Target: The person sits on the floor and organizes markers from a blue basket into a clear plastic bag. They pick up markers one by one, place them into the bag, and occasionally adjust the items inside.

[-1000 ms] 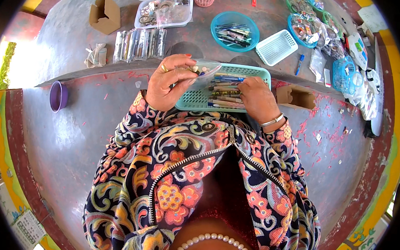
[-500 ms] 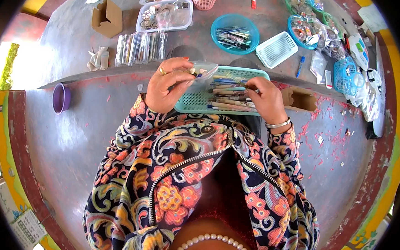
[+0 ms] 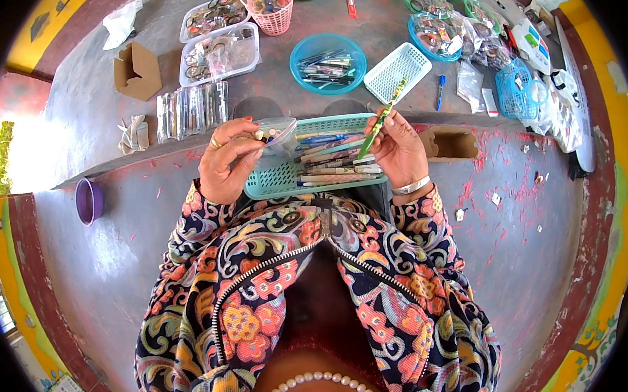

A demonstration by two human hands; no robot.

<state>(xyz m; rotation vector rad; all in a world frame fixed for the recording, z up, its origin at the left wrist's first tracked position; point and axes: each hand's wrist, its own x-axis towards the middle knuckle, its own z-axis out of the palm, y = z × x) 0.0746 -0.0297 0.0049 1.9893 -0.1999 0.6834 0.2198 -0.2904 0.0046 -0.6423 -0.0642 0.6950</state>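
Note:
My left hand (image 3: 222,163) is closed on a clear plastic bag (image 3: 282,145), with the ends of a few pens showing at its fingertips. In my right hand (image 3: 404,157) a slim green-and-yellow patterned pen (image 3: 395,98) is pinched between thumb and fingers, tilted with its top away from me. Both hands are over a pale teal plastic basket (image 3: 263,187) at the near edge of the table. Loose pens (image 3: 338,171) lie across the basket, blue, pink and beige among them. The bag covers part of the basket's left end.
Beyond the basket stand a round blue bowl (image 3: 298,60) of pens and a white-and-teal tray (image 3: 380,71). Bagged pens (image 3: 192,109) lie left, near a cardboard box (image 3: 137,72). An open carton (image 3: 449,144) is right of my right hand. A purple tub (image 3: 89,202) is at left.
My right hand has come up from the pens in the basket and now holds the green patterned pen. My left hand keeps the bag. The whole view has shifted somewhat.

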